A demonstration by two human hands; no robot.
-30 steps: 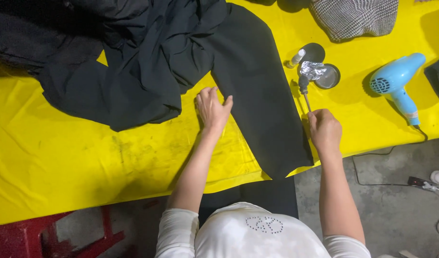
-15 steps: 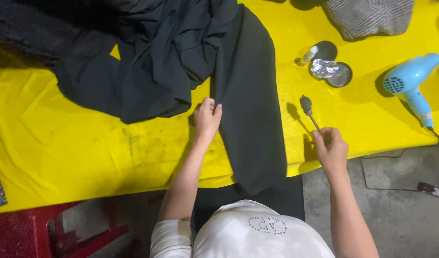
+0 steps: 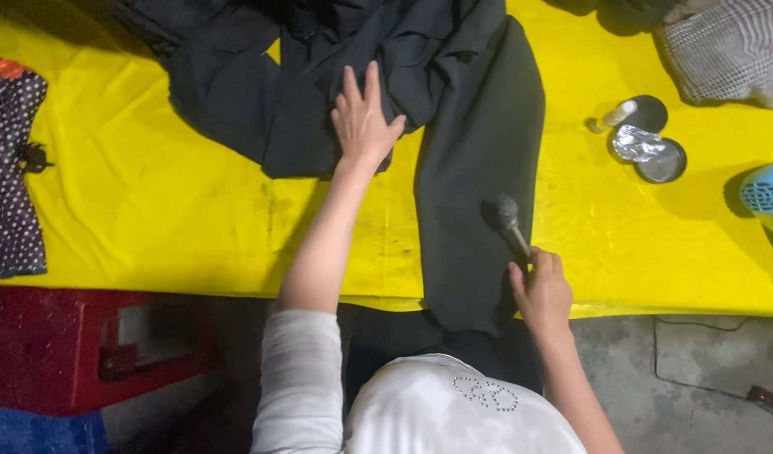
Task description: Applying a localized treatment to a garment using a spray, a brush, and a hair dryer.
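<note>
Head view: two hands on a black cloth garment (image 3: 479, 151) spread over the yellow-covered bench (image 3: 151, 210).
Left hand (image 3: 365, 122) lies flat, fingers spread wide, on the far folds; right hand (image 3: 542, 290), near edge, grips a small dark brush (image 3: 508, 220) over the right-side trouser leg.

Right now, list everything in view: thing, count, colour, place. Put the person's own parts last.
dark garment: 1, black, spread over the table's middle, one leg hanging off the near edge
table cover: 1, yellow, across the view
brush: 1, dark head, over the garment leg
spotted cloth: 1, dark with pale dots, left edge
round tins: 2, dark, one holding crumpled foil, right of the garment
small bottle: 1, pale, beside the tins
hair dryer: 1, light blue, right edge
checked fabric: 1, grey, top right
stool: 1, red, lower left
left hand: flat on the bunched garment
right hand: grips the brush handle
</note>
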